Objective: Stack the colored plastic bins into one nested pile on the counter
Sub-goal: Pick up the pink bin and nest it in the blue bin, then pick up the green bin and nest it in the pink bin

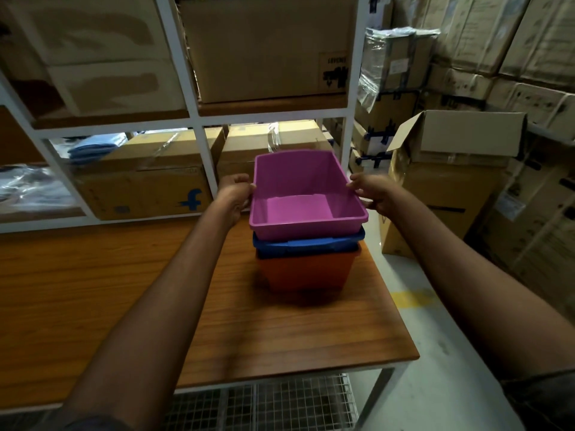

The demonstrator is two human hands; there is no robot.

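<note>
A purple bin [298, 181] sits nested on top of a blue bin [308, 242], which sits inside an orange bin [306, 272] on the wooden counter [124, 290]. The purple bin is empty inside. My left hand [236, 189] grips its left rim, thumb over the edge. My right hand [371, 191] holds its right rim with the fingers curled at the edge. Only the rim of the blue bin shows.
A white shelf frame [197, 119] with cardboard boxes [143, 185] stands just behind the bins. An open carton [451, 169] and stacked boxes fill the floor to the right. The counter's right edge [401, 321] runs close to the pile.
</note>
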